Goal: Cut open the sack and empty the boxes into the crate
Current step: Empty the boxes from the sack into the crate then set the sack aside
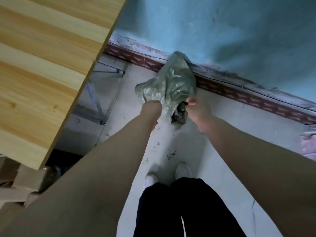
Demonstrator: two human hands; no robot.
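Step in hand: I judge this as handling the sack itself, gathering or spreading its mouth; I see no blade and no crate in view, so whether the cut is made I cannot tell.
Left hand [151, 108]: clenched in a fist on a bunch of the sack's [172, 84] near edge.
Right hand [196, 108]: fingers pinched on the opposite lip of the same fabric.
Sack position: crumpled green woven material lying on the floor [222, 134] against the skirting of the blue wall [222, 31], just ahead of my shoes [183, 170], stretched between both hands.
Opening: a dark gap shows between the hands; contents too murky to name.
Boxes: cardboard boxes [25, 178] sit low at left, under the table [42, 65] edge, well apart from the sack.
Next move: I would lift with both grips level and keep the mouth from sagging.
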